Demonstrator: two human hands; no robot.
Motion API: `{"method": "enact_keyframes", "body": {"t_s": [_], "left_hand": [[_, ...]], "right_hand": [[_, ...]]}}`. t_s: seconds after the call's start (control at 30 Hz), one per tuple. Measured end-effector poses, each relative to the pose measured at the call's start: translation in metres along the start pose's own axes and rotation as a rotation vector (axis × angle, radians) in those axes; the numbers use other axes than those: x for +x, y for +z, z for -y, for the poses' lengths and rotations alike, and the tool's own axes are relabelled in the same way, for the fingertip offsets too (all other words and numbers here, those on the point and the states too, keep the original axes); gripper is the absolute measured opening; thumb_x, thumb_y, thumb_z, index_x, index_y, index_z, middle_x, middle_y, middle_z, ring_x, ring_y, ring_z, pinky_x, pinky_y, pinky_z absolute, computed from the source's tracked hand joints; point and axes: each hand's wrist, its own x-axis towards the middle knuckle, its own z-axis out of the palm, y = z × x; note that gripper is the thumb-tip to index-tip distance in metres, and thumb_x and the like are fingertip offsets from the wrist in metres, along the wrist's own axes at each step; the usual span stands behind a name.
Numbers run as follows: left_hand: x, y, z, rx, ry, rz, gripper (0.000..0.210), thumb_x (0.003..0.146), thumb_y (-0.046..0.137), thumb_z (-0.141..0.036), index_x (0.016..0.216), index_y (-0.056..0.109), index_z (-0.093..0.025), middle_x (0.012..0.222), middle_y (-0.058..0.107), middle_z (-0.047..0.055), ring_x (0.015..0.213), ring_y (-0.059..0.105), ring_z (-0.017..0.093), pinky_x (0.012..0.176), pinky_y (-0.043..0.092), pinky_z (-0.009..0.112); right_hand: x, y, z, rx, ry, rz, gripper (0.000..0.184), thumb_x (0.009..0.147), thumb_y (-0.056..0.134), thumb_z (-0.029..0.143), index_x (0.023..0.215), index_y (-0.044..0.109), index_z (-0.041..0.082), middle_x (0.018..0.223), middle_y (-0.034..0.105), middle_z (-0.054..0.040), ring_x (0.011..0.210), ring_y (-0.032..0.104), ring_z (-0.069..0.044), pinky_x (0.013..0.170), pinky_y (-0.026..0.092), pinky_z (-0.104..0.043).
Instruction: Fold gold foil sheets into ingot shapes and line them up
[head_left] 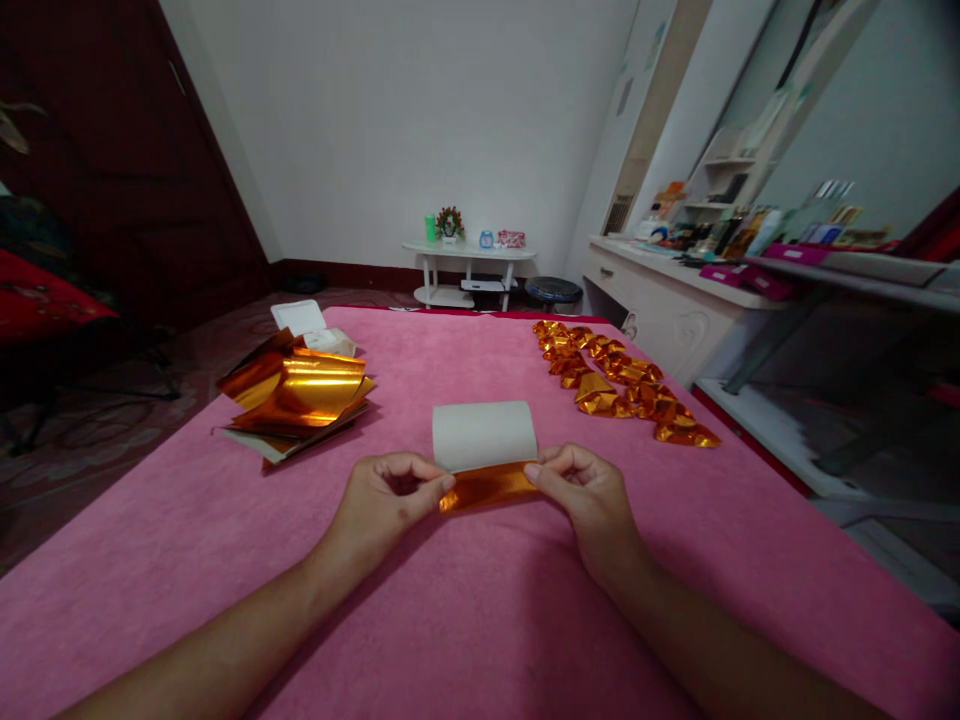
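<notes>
Head view, left to right. Stack of gold foil sheets (300, 400) on pink cloth (465, 620), curled, white box (304, 320) just behind. Left hand (386, 500) pinched shut on left end of gold foil sheet (486, 455), white side up, gold edge folded along near side. Right hand (585, 490) pinched shut on right end of same sheet. Sheet at centre of cloth, between both hands. Folded gold foil pieces (619, 380) in rows toward far right edge, well apart from hands.
</notes>
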Motion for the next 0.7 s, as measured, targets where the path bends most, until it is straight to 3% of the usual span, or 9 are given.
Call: {"method": "enact_keyframes", "body": {"t_s": [0.5,0.7], "left_hand": [[0.003,-0.001,0.012,-0.032,-0.005,0.014,0.022,0.064,0.072,-0.03,0.061,0.058,-0.014,0.05,0.056,-0.002,0.043,0.049,0.007,0.042,0.036,0.016],[0.005,0.004,0.023,0.101,0.058,0.071,0.012,0.072,0.065,-0.025,0.077,0.06,-0.014,0.059,0.057,-0.002,0.052,0.052,0.009,0.05,0.039,0.018]], "right_hand": [[0.003,0.005,0.001,-0.1,-0.003,-0.028,0.028,0.055,0.077,0.028,0.052,0.051,0.019,0.065,0.063,-0.0026,0.061,0.057,-0.015,0.058,0.046,-0.027],[0.008,0.004,-0.015,-0.331,-0.079,-0.017,0.025,0.058,0.07,0.024,0.053,0.046,0.021,0.054,0.055,0.0029,0.048,0.047,-0.011,0.047,0.037,-0.023]]}}
